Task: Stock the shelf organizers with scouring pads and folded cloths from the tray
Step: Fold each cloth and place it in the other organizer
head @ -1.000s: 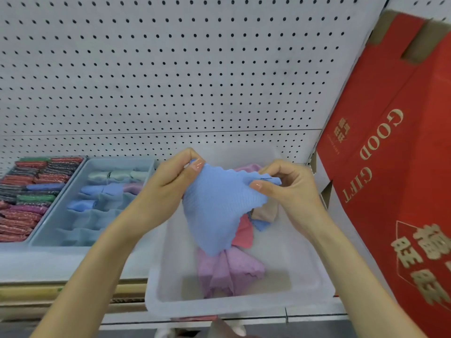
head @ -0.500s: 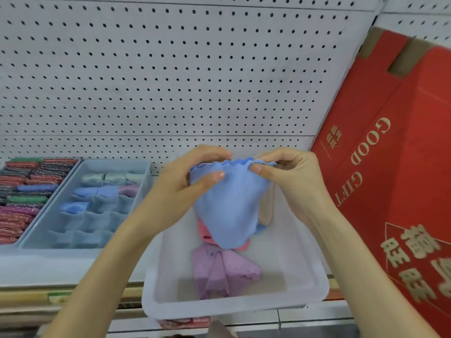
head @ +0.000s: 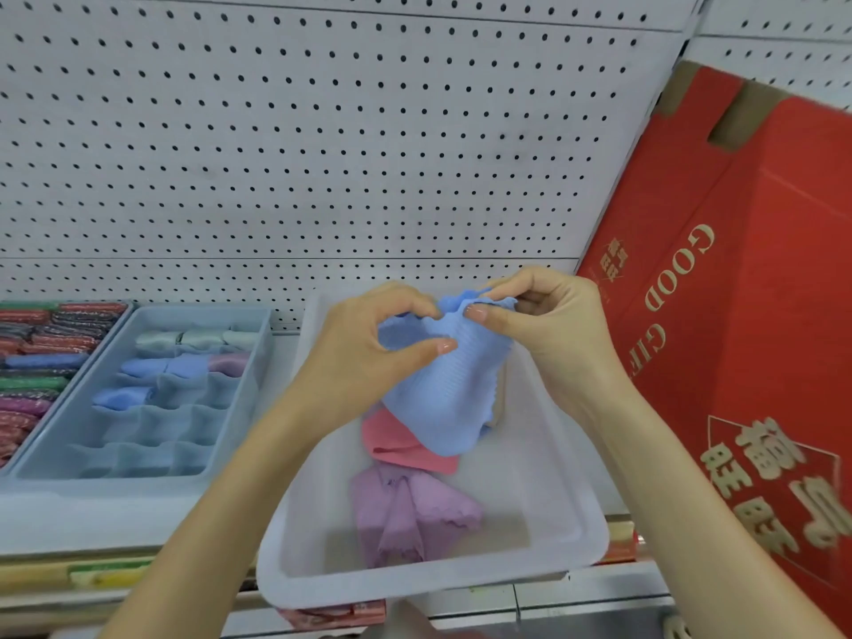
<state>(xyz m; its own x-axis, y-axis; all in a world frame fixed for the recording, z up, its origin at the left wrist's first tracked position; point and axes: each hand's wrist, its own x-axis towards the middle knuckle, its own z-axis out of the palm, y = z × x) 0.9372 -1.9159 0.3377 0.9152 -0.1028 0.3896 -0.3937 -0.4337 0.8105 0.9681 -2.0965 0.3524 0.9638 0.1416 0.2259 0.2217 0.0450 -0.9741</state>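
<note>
I hold the blue cloth above the far half of the white tray. My left hand and right hand each pinch its scalloped top edge between thumb and forefinger, the two pinches almost touching. The cloth hangs loose, and its lower edge reaches the pink cloth in the tray's middle. The purple cloth lies nearer the tray's front wall, with bare tray floor on both sides of it. Just left of the tray sits the blue organizer, folded cloths in its far cells and its near cells open. The scouring pads are farther left. The red box crowds the tray's right rim, and the pegboard rises behind the tray.
</note>
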